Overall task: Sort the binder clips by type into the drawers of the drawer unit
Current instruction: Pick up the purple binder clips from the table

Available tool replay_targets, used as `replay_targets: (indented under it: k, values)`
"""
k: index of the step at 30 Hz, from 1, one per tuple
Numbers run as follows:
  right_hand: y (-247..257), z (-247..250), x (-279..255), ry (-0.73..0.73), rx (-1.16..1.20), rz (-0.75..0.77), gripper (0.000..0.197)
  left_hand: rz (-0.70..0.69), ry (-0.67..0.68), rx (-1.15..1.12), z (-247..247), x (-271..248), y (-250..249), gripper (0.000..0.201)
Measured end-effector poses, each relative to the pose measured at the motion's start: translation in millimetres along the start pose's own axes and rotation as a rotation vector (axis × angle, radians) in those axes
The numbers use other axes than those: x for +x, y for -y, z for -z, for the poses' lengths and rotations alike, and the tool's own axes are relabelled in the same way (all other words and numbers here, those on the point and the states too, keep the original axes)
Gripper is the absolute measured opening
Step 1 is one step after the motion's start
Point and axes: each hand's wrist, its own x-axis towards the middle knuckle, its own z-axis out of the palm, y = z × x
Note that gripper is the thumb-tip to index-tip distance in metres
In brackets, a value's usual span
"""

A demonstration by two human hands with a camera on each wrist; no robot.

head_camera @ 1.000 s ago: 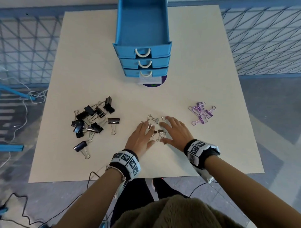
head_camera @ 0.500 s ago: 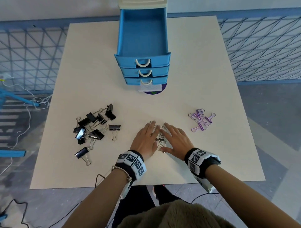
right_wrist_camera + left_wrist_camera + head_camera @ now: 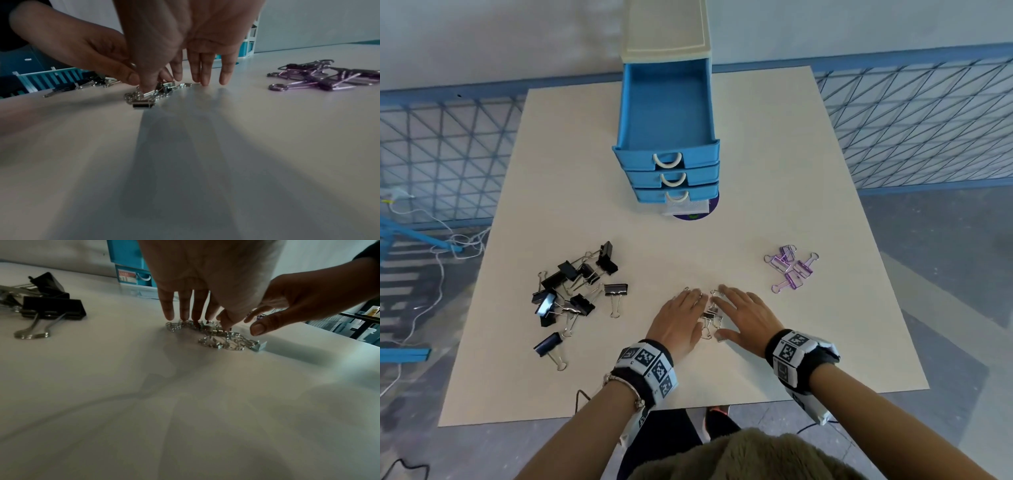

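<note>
**Both our hands cupped around the silver clips**

Our left hand point(image 3: 681, 320) and right hand point(image 3: 744, 317) lie side by side near the table's point(image 3: 774, 171) front edge, fingers straight, fingertips down around the small silver binder clips point(image 3: 711, 318); neither grips one. The black binder clips point(image 3: 575, 287) lie toward the left edge, the purple binder clips point(image 3: 791, 267) toward the right. The drawer unit point(image 3: 667, 137) stands at the back edge, its top drawer point(image 3: 666, 113) pulled out.

One drawer unit point(image 3: 669, 137) with three drawers, two hands, and three clip groups: about ten black clips point(image 3: 575, 291), about five purple clips point(image 3: 791, 267), silver clips point(image 3: 710, 318) uncountable.
</note>
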Motion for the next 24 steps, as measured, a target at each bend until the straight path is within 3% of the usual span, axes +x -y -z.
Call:
replay_targets:
  k: [6, 12, 16, 24]
  values:
    - [-21, 26, -9, -0.084, 0.133, -0.192, 0.05, 0.022, -0.006, -0.017, 21, 14, -16, 0.047]
    - [-62, 51, -22, -0.234, 0.198, -0.515, 0.043, 0.029, 0.01, -0.06, 42, 51, -44, 0.045]
    - [-81, 56, -25, -0.216, 0.223, -0.672, 0.055, -0.024, -0.007, -0.068, 52, 83, -62, 0.046]
    - [-87, 55, -19, -0.129, 0.274, -0.738, 0.075, -0.151, 0.084, 0.011, 62, 135, -85, 0.053]
